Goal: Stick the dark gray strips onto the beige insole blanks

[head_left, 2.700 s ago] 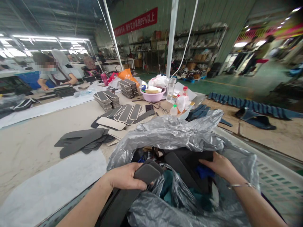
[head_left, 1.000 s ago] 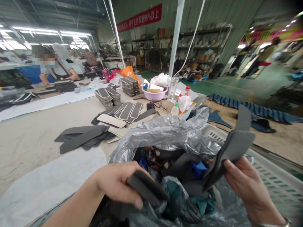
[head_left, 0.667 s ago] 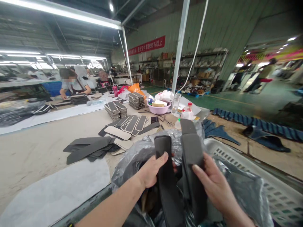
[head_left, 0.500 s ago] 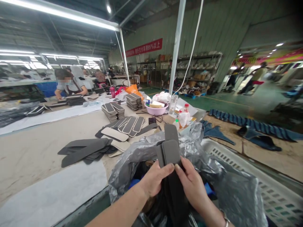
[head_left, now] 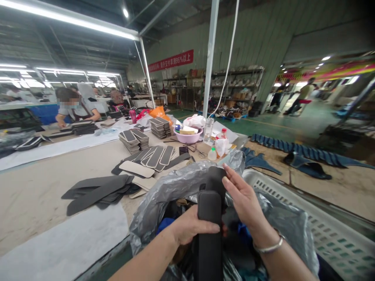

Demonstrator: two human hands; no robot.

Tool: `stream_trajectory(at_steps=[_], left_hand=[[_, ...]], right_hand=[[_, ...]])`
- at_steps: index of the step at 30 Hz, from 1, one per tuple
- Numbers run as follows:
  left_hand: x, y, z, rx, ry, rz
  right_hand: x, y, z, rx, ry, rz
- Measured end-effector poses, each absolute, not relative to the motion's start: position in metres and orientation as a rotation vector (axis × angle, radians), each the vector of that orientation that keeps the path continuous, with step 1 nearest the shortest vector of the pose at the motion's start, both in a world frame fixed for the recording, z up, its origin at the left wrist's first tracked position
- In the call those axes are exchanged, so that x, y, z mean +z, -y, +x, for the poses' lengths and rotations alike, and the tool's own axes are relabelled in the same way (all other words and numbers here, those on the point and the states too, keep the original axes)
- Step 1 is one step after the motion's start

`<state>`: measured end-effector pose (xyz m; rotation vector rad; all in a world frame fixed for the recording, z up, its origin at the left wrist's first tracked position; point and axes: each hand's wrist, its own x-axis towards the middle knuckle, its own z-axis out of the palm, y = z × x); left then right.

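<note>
My left hand (head_left: 191, 226) is closed around a bundle of long dark grey strips (head_left: 209, 207) with rounded ends, its thumb lying across the front. Behind the front strip, a taller strip (head_left: 216, 180) sticks up. My right hand (head_left: 243, 195) pinches that taller strip by its upper right edge. Both hands are above a grey plastic bag (head_left: 175, 177) that stands open, with dark and blue material inside. Left of the bag, loose dark strips (head_left: 99, 191) lie in a fanned pile on the table. Light-backed pieces (head_left: 137, 168) lie just beyond them.
Stacks of edged pieces (head_left: 133, 140) stand farther back beside a pink basin (head_left: 188, 136). A metal post (head_left: 210, 66) rises behind a clear cup (head_left: 208, 130). A white perforated basket (head_left: 272, 187) is at right, near blue pieces (head_left: 263, 162). A co-worker (head_left: 77, 111) sits at far left.
My right hand has moved up from the middle of the bundle to the upper end of a rear strip. My left hand keeps its hold, and the bundle is slightly lower and more upright.
</note>
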<state>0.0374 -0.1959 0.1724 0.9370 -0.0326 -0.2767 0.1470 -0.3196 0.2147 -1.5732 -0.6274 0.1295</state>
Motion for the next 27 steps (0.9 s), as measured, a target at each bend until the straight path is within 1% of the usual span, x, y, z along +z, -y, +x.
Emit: stream_trajectory(at_steps=[3,7,11,12,14,16,18,22,27], left_hand=[[0.171,0.198,0.039,-0.277,0.041,0.978],[0.165,0.194,0.041,-0.239,0.013,1.008],[0.162,0.177,0.036,-0.186,-0.023,0.962],[0.162,0.17,0.034,-0.164,-0.026,0.943],[0.164,0.156,0.03,-0.113,-0.028,0.91],[0.165,0.145,0.027,-0.065,-0.033,0.886],[0.164,0.141,0.027,-0.05,-0.045,0.877],[0.157,0.148,0.027,-0.119,-0.066,0.906],[0.148,0.155,0.026,-0.184,-0.092,0.895]], right_hand=[[0.216,0.316,0.146,0.059,0.707,-1.679],[0.209,0.32,0.134,0.01,0.954,-1.842],[0.202,0.342,0.136,0.044,0.942,-1.812],[0.199,0.351,0.139,0.08,0.931,-1.831],[0.19,0.369,0.145,0.256,1.005,-1.942],[0.174,0.386,0.148,0.482,1.172,-2.096],[0.153,0.4,0.146,0.599,1.312,-2.236],[0.119,0.416,0.132,0.607,1.393,-2.412],[0.114,0.419,0.114,0.554,1.373,-2.445]])
